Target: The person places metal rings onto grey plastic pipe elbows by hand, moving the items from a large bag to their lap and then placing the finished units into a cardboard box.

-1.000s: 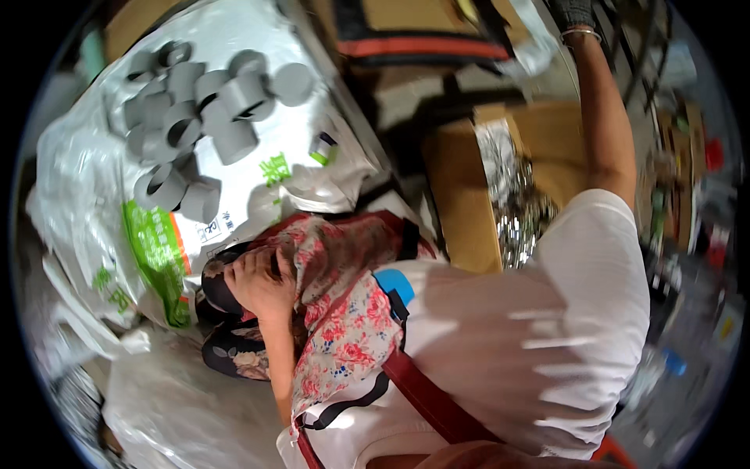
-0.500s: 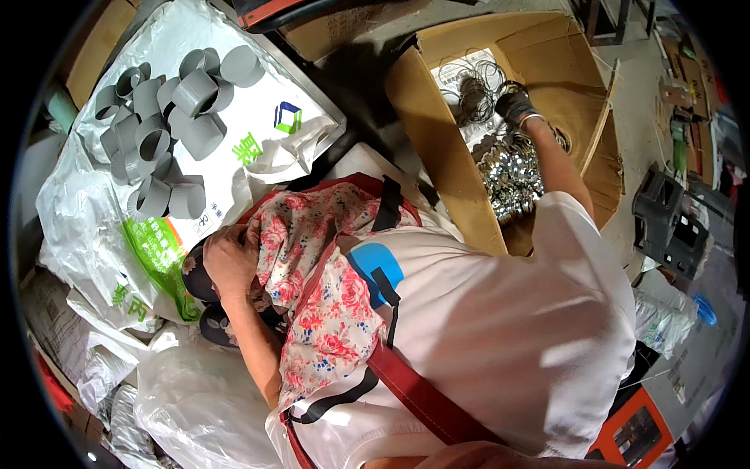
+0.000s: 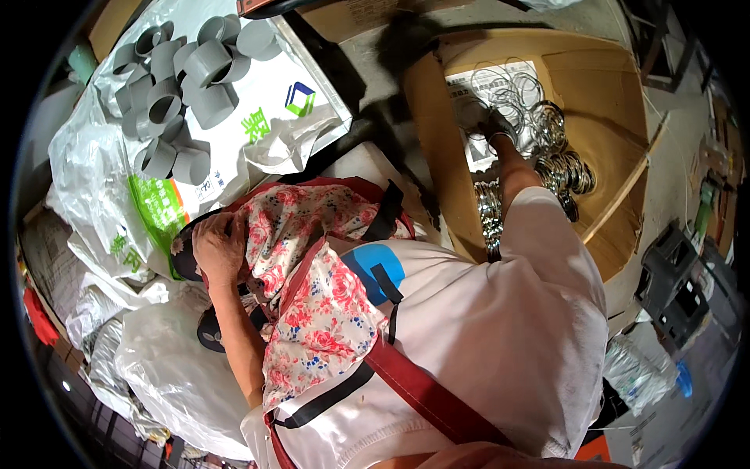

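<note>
My left hand (image 3: pixel 220 248) lies over my knee, on dark patterned trousers beside a floral apron (image 3: pixel 320 313). Its fingers are stretched out and hold nothing. Down inside a cardboard box (image 3: pixel 437 148) at the right is my right hand (image 3: pixel 497 129), in a dark glove. It is at the edge of a loose heap of thin metal rings (image 3: pixel 539 117), above a printed white sheet (image 3: pixel 476 153). Shadow and blur hide its fingers, so I cannot tell whether it grips a ring. Bunched shiny metal rings (image 3: pixel 488 215) lie nearer me, partly behind my forearm.
Several short grey pipe pieces (image 3: pixel 209 62) sit on a white printed bag (image 3: pixel 273 156) at the left. A clear plastic bag (image 3: pixel 180 367) bulges at the lower left. A wooden strip (image 3: pixel 625 191) crosses the box's right side. Beyond stands a dark plastic part (image 3: pixel 676 285).
My right hand has moved left within the box, from the bunched rings to the white sheet's side. The view has shifted too. My left hand stays on the knee.
</note>
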`<state>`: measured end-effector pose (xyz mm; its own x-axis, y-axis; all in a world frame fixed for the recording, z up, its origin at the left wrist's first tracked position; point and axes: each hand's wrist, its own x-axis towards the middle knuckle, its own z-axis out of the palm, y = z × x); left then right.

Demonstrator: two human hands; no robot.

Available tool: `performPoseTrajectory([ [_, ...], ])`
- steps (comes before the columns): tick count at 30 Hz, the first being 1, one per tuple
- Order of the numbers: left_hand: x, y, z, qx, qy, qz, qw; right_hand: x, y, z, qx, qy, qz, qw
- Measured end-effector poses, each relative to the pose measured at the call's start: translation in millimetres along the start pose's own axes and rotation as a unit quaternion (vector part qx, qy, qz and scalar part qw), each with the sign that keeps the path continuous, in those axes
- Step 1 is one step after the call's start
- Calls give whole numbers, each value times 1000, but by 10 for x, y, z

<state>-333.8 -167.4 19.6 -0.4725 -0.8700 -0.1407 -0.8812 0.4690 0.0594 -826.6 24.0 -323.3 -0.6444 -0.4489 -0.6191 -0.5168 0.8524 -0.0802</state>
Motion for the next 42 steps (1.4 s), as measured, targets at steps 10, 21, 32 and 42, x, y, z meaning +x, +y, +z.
performPoseTrajectory([
  [10, -6, -40, 1, -6, 11, -5, 1000, -231, -287, -264, -78, -22, 54, 995],
  [21, -2, -120, -19, -14, 33, 23, 999, -967, -297, -2268, -53, 235, -153, 958],
  [32, -207, -253, -200, -90, 101, -19, 991, -1738, -1995, -4290, -48, 510, -374, 773],
  [42, -302, -316, -181, -121, 145, -37, 981, 67, -4068, -5161, -177, 493, -239, 818],
])
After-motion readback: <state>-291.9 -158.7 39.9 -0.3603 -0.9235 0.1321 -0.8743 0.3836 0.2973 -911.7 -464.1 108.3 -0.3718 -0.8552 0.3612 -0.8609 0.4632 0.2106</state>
